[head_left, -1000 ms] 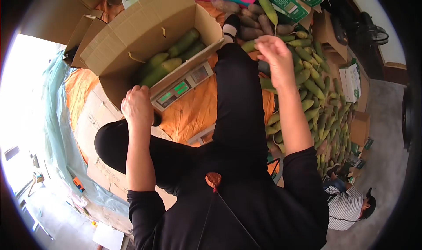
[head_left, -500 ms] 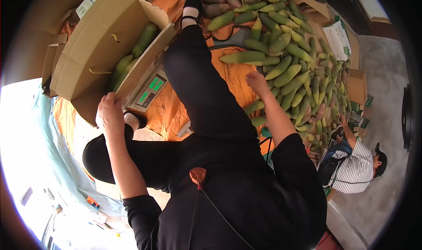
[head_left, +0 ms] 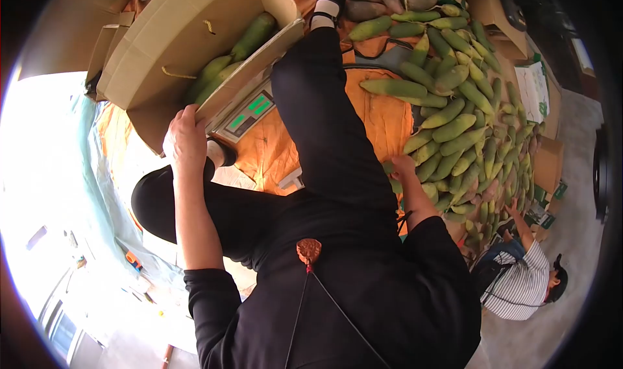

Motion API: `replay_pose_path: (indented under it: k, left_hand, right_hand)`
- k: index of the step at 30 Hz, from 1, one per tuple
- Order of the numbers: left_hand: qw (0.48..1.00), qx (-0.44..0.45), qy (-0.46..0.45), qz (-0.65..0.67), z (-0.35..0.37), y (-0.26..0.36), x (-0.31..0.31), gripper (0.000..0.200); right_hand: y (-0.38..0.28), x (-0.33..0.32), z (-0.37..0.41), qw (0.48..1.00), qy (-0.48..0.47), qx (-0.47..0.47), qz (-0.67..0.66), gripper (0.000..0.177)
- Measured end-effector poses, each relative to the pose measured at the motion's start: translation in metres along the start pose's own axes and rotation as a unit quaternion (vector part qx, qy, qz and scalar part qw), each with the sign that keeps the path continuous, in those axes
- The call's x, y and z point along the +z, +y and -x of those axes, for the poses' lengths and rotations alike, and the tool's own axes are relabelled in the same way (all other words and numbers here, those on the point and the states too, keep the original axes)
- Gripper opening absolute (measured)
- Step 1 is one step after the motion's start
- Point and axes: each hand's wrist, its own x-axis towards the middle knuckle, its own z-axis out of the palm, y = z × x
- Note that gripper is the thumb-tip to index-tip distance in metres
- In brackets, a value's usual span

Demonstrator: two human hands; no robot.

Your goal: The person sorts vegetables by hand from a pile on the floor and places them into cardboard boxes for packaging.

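Left hand (head_left: 186,139) clenched, right hand (head_left: 403,169) low

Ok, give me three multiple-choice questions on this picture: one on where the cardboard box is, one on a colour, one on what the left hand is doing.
1. Where does the cardboard box sit?
A. on the scale
B. on the person's lap
C. on top of the corn pile

2. What colour are the scale's lit displays?
A. red
B. green
C. blue

3. What is the left hand doing?
A. hanging free
B. gripping the box's near edge
C. holding an ear of corn

Answers:
1 A, the box's bottom rests on the scale, just above its front panel.
2 B, both windows on the panel glow green.
3 B, the hand is curled over the cardboard edge nearest the person.
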Motion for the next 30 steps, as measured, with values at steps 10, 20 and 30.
replay_pose_path:
  k: [10,20,30]
  left_hand:
    - [0.999,-0.003,-0.002,-0.033,0.002,0.009,-0.009,0.024]
    - [0.999,0.029,0.0,-0.014,-0.002,0.004,-0.002,0.021]
    - [1.0,-0.004,-0.006,-0.025,-0.001,0.009,-0.005,0.02]
  right_hand:
    - [-0.074,-0.026,0.046,0.7,0.099,0.352,-0.613,0.022]
    - [-0.125,-0.042,0.063,0.834,0.119,0.2,-0.501,0.055]
    - [-0.178,0.002,0.043,0.963,-0.054,-0.088,0.25,0.032]
